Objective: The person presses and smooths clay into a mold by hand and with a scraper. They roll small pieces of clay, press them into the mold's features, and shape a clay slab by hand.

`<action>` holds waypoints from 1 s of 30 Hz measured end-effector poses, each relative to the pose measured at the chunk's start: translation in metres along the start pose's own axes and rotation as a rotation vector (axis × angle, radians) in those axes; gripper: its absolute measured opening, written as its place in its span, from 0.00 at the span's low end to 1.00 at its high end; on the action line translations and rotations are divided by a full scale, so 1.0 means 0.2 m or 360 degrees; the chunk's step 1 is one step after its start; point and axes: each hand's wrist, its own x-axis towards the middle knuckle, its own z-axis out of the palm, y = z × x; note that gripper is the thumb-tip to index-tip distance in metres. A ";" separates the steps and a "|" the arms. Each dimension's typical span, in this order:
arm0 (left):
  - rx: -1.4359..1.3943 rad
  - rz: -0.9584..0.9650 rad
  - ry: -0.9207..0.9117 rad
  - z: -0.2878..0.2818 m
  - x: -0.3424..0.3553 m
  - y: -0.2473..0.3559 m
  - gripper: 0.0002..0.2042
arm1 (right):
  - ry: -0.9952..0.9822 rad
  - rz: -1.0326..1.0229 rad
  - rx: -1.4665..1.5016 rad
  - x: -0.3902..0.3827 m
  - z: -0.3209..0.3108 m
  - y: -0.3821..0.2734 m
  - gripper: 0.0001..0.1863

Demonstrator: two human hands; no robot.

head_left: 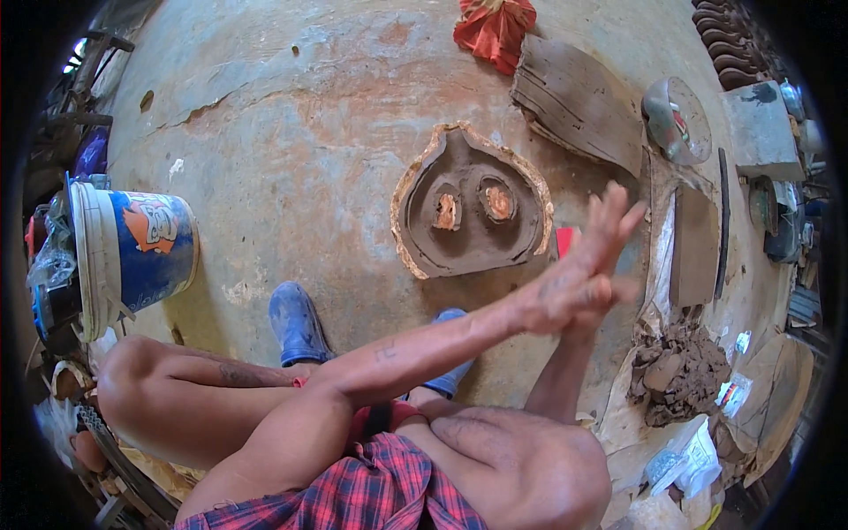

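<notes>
My left hand [579, 269] reaches across to the right, its fingers stretched out and apart. Against it, partly covered, lies my right hand [605, 296]; its fingers overlap with the left and are blurred. The two hands touch over the floor. Just left of them rests a rounded mould [397, 212] with a rough pale rim and a pointed top. Grey-brown wet clay [468, 252] lines its inside, around two oval raised rings with orange-brown middles. A small red piece [565, 240] lies between the mould and my hands, partly hidden.
A slab of clay sheets [579, 102] lies beyond the mould, beside a red cloth [496, 31]. To the right are a metal bowl [655, 110], a rectangular clay block [695, 247] and a clay heap [680, 371]. A blue-and-white bucket [177, 252] stands left.
</notes>
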 end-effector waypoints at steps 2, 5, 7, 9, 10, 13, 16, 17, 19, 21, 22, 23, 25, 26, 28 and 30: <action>-0.0023 -0.0156 -0.0215 -0.01 0.06 0.08 0.51 | -0.0030 0.0007 -0.0005 -0.03 0.01 -0.07 0.60; -0.0252 0.0181 0.0321 -0.13 0.05 -0.11 0.47 | -0.0157 -0.0061 0.0098 0.04 0.17 -0.19 0.68; 0.0212 0.0117 0.0014 -0.17 -0.09 -0.20 0.47 | -0.0075 -0.0199 0.0014 0.12 0.17 -0.12 0.71; -0.0244 0.0038 -0.0033 -0.03 -0.03 -0.02 0.46 | 0.0135 -0.0018 -0.0108 0.18 0.02 -0.07 0.63; -0.0295 -0.0121 0.0018 -0.04 -0.02 -0.01 0.52 | 0.0266 0.0208 -0.0094 0.20 0.00 -0.07 0.54; -0.0254 -0.0296 0.0241 -0.15 -0.02 0.02 0.57 | 0.0019 0.0047 -0.0218 0.12 0.17 -0.16 0.58; -0.0184 -0.0324 0.0269 -0.10 -0.05 -0.01 0.56 | -0.0049 0.0192 -0.0147 0.14 0.18 -0.18 0.62; -0.0381 -0.0329 0.0201 -0.06 -0.07 -0.01 0.55 | 0.0121 0.0271 -0.0162 0.19 0.09 -0.11 0.60; -0.0608 -0.0377 0.0186 -0.04 -0.05 -0.02 0.54 | 0.0195 0.0135 -0.0189 0.16 0.08 -0.06 0.61; -0.0583 -0.0514 0.0348 -0.13 -0.02 -0.02 0.55 | 0.0198 0.0179 -0.0182 0.19 0.08 -0.03 0.61; -0.0581 -0.0670 0.0491 -0.15 -0.02 -0.01 0.56 | 0.0223 0.0239 -0.0198 0.19 0.07 -0.01 0.60; -0.0685 -0.0716 0.0539 -0.12 -0.04 -0.01 0.56 | 0.0249 0.0299 -0.0213 0.19 0.06 0.01 0.60; -0.0880 -0.0649 0.0417 -0.08 -0.07 -0.01 0.53 | 0.0294 0.0419 -0.0240 0.19 0.05 0.02 0.60; -0.0971 -0.0542 0.0245 -0.06 -0.08 -0.01 0.50 | 0.0326 0.0456 -0.0270 0.21 0.04 0.02 0.60; -0.0983 -0.0492 0.0167 -0.07 -0.05 -0.01 0.50 | 0.0271 0.0343 -0.0405 0.15 0.10 -0.03 0.59; -0.0822 -0.0690 0.0656 -0.08 -0.04 0.03 0.52 | 0.0140 0.0245 -0.0484 0.04 0.21 -0.16 0.59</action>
